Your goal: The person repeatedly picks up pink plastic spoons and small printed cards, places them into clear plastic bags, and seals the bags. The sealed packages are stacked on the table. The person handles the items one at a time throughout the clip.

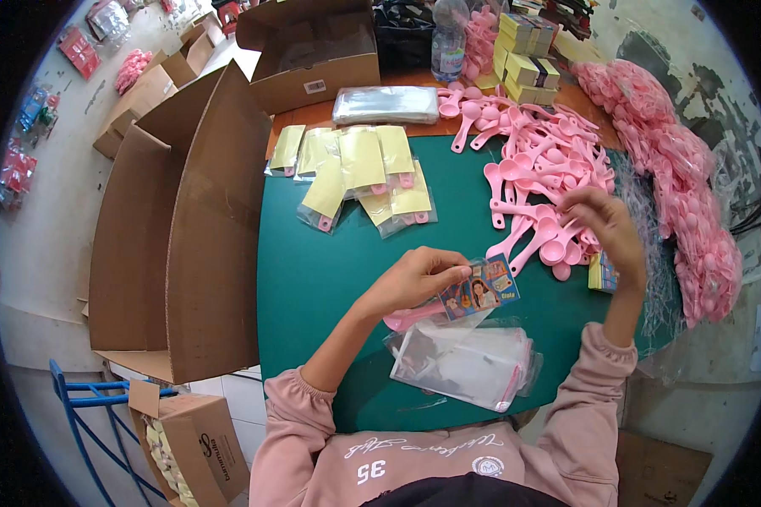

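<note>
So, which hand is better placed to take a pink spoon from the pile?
Likely the right hand: it is at the spoon pile, whereas the left hand holds a printed card.

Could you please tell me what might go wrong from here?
The pink spoons lie in a loose heap, so the right hand, close by, might scatter some. The clear bags overlap near an edge of the green table and could slide off. The left hand pinches the printed card and might bend it.

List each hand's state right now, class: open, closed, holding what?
Left hand: closed, pinching the card.
Right hand: fingers curled by the spoons; whether holding one cannot be told.
</note>
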A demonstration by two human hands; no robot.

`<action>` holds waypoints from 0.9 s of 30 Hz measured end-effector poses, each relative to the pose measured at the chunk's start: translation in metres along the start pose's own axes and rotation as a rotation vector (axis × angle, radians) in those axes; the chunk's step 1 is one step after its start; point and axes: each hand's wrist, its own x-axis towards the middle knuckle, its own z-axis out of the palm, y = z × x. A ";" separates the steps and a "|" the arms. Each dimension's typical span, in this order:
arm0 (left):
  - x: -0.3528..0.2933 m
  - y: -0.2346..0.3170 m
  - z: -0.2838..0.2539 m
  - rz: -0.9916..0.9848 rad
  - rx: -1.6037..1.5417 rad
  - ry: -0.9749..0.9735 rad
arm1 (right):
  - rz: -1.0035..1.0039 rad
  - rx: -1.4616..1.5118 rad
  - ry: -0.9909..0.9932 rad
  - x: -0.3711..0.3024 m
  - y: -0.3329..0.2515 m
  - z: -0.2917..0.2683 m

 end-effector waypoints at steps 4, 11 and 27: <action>-0.003 0.004 0.001 0.025 -0.006 0.056 | -0.024 -0.007 -0.203 -0.017 -0.010 0.063; -0.003 0.013 0.008 0.008 0.131 0.121 | 0.040 -0.088 -0.152 -0.026 -0.018 0.088; -0.002 0.015 0.008 0.091 0.127 0.115 | -0.007 0.012 -0.120 -0.027 -0.012 0.091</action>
